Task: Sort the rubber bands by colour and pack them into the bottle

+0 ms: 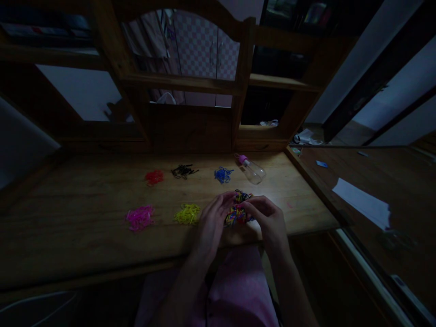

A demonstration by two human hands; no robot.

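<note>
A mixed pile of coloured rubber bands (235,215) lies on the wooden desk (102,190) between my hands. My left hand (214,218) is curved along the pile's left side, its fingers extended and touching or very close to the bands. Over the pile's right side, my right hand (269,218) has thumb and fingertips pinched together, with a bit of pink band showing at the tips. Sorted by colour, separate heaps lie to the left and behind: yellow bands (187,214), pink bands (140,218), red bands (154,177), black bands (184,171) and blue bands (223,174).
Behind the blue heap a clear bottle (254,172) with a pink cap lies on its side. A wooden shelf unit (190,129) rises along the desk's back. To the right, another brown surface (347,168) holds white paper (363,202) and a small blue card (321,164).
</note>
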